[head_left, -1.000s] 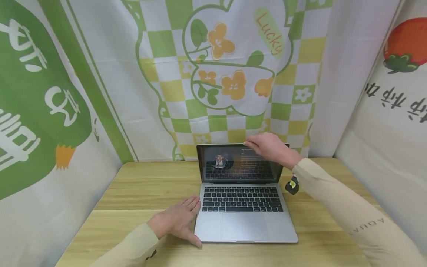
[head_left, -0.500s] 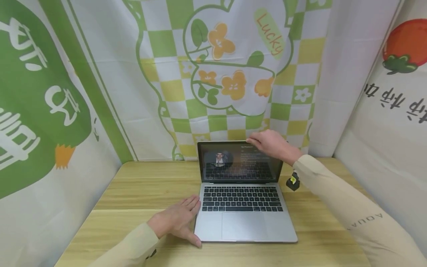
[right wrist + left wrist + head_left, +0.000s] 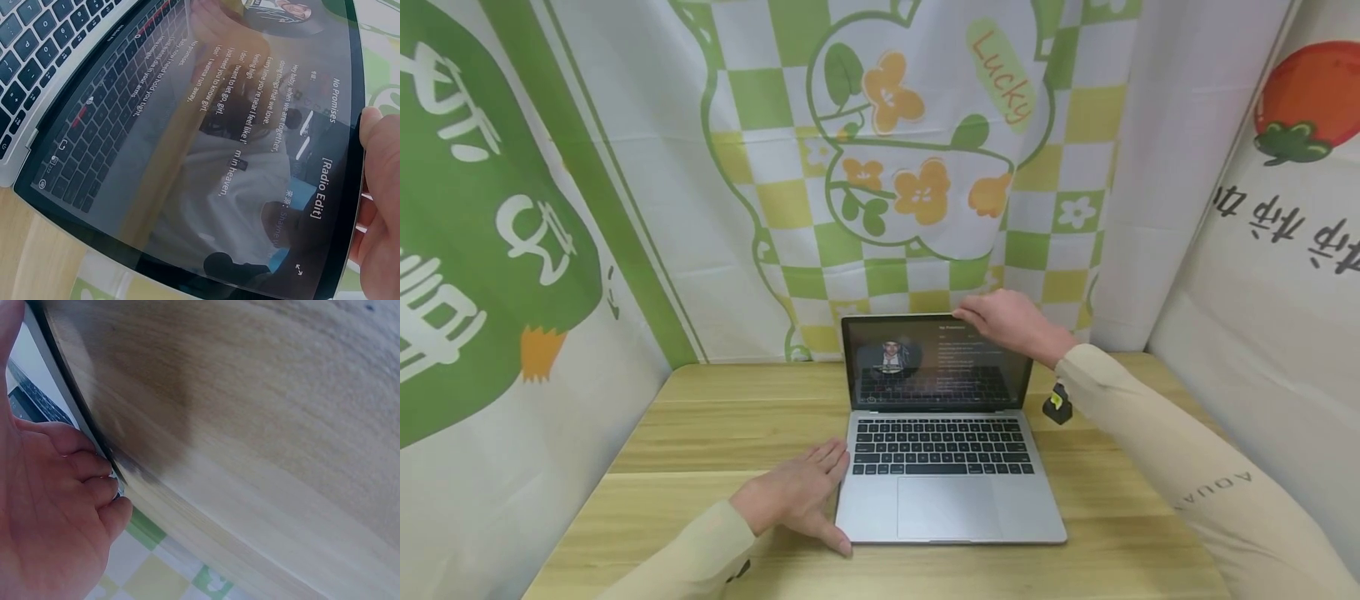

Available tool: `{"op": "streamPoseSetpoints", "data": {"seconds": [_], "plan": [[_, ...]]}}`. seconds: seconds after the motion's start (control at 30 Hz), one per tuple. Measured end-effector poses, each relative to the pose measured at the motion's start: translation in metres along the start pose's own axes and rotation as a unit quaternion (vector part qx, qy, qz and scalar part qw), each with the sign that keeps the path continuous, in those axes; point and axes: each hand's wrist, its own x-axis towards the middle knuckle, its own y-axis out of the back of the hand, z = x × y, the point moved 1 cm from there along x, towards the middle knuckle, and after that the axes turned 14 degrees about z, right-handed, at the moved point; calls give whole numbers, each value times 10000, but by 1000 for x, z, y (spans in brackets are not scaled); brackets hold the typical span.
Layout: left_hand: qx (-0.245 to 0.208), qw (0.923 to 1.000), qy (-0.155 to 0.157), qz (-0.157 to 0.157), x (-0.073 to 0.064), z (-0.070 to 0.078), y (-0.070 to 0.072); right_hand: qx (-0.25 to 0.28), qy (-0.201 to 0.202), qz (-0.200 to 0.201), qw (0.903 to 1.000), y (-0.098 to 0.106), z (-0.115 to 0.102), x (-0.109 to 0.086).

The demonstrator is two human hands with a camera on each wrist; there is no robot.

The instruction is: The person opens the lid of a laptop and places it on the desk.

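A silver laptop [image 3: 951, 508] lies on the wooden table with its lid raised. Its dark screen [image 3: 917, 367] shows a round picture on the left and lines of song lyrics on the right. My right hand [image 3: 1011, 323] pinches the lid's top edge, right of its middle; in the right wrist view the thumb [image 3: 372, 119] lies at the screen's border and the other fingers are behind it. My left hand [image 3: 801, 496] rests along the left side of the laptop's base, fingers extended and thumb at the front corner. In the left wrist view its fingertips [image 3: 115, 512] lie along the laptop's edge.
The wooden table [image 3: 737, 425] extends to both sides of the laptop. A patterned curtain [image 3: 925, 275] hangs close behind the lid. Printed cloth walls, one with a tomato [image 3: 1311, 100], stand left and right. A small black device [image 3: 1057, 406] hangs at my right wrist.
The lid has tilted a little further back, its top edge now higher in the head view, and my right hand has moved along with it. My left hand has stayed in place.
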Motion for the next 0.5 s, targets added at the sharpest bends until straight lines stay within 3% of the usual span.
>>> {"op": "streamPoseSetpoints", "data": {"seconds": [0.5], "plan": [[74,10000,-39,53,0,1,1,132,-151,-165,9997,-2,8,4]]}}
